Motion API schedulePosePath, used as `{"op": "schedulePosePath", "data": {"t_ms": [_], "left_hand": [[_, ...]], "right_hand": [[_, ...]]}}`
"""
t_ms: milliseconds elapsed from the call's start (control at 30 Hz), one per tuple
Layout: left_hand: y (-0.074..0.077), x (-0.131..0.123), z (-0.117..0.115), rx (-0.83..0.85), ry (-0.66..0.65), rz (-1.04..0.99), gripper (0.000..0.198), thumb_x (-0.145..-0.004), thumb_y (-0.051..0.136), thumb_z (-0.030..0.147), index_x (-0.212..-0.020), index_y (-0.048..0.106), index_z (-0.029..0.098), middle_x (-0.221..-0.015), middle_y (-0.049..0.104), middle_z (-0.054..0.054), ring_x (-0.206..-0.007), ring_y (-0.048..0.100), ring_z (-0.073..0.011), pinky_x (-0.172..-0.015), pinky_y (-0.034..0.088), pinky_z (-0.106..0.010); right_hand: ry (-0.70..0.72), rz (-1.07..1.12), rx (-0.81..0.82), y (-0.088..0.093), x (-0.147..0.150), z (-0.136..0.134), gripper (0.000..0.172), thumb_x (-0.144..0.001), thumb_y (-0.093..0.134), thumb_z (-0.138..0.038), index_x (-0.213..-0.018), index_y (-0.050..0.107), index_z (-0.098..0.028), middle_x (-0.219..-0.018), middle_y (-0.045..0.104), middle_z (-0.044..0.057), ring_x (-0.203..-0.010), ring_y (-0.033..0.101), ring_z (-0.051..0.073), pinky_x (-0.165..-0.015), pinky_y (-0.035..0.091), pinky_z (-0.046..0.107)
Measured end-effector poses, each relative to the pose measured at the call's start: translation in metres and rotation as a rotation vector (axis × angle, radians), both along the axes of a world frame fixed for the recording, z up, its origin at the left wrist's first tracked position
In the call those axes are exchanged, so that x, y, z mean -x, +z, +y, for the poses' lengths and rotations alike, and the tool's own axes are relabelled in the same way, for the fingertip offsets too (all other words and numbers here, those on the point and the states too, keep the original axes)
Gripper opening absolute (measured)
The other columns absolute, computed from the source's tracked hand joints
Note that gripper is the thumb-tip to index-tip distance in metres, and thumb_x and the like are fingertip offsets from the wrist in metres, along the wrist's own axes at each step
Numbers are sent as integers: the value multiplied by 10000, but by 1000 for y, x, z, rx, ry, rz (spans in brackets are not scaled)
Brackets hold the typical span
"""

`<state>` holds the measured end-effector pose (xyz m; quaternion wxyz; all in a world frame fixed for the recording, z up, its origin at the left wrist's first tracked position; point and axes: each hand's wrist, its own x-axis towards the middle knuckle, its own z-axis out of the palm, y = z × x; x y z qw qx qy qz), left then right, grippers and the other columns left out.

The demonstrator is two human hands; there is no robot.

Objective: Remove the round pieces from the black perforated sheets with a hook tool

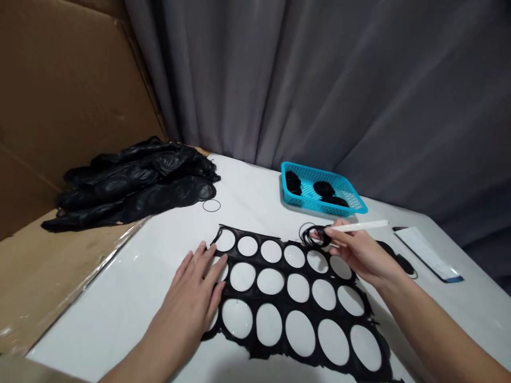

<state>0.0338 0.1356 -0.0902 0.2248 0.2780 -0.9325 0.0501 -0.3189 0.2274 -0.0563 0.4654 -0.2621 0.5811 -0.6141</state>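
Note:
A thin black rubber-like sheet [259, 352] lies on the white table, with rows of round holes through it. My left hand [191, 298] rests on the sheet's left end, fingers spread and pressing its edge. Above the far right part of the sheet, my right hand [359, 250] pinches a bunch of thin black rings [307, 235]. The same hand also holds a slim white pen-like tool [373, 225], its end pointing right. Its tip is hidden by the fingers. One loose black ring [211, 205] lies flat beyond my left hand.
A blue plastic basket [319, 205] holding black bundles stands at the back. Crumpled black sheets [136, 181] are piled at left on cardboard [72, 255]. Black ring bundles [404, 263] and a white strip-like item [427, 252] lie at right. A grey curtain [319, 80] hangs behind.

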Motion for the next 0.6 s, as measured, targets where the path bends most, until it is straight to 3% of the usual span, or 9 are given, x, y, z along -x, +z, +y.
{"op": "schedulePosePath", "data": {"t_ms": [100,200,300,400,600], "left_hand": [[7,-1,2,-10,-128,-21,409,-1018,432,215,-1418,517,205,-1517,428,-96,-1452,327,-303,-1116,407,-498],[11,-4,8,-48,-276,-106,387,-1017,471,220,-1396,549,215,-1418,546,-62,-1341,492,-233,-1050,495,-366],[9,-7,10,-50,-276,-144,364,-1018,483,252,-1370,574,251,-1385,583,-27,-1214,606,-207,-975,552,-343],[9,-10,7,-19,-260,-137,360,-1018,487,308,-1364,575,266,-1434,545,-3,-1205,622,-197,-991,550,-333],[7,-13,0,81,-248,-96,438,-977,521,429,-1386,558,277,-1399,576,11,-1117,677,-215,-925,579,-308]], "right_hand": [[-122,-219,-67,-9,14,38,395,-625,933,-229,-740,562,-158,-925,647,73,-1055,659,229,-604,577,137],[-258,-376,-43,-14,28,64,434,-511,962,-116,-762,610,-144,-942,664,74,-1055,678,240,-774,630,197],[-363,-493,1,-17,38,83,476,-438,965,-50,-760,627,-141,-912,677,62,-1029,690,229,-834,632,216],[-401,-508,56,-20,45,98,452,-459,965,-67,-771,647,-139,-895,681,56,-1026,692,225,-866,627,230],[-323,-329,153,-19,69,108,329,-595,932,-160,-771,654,-159,-943,697,73,-973,693,187,-844,619,198]]}}
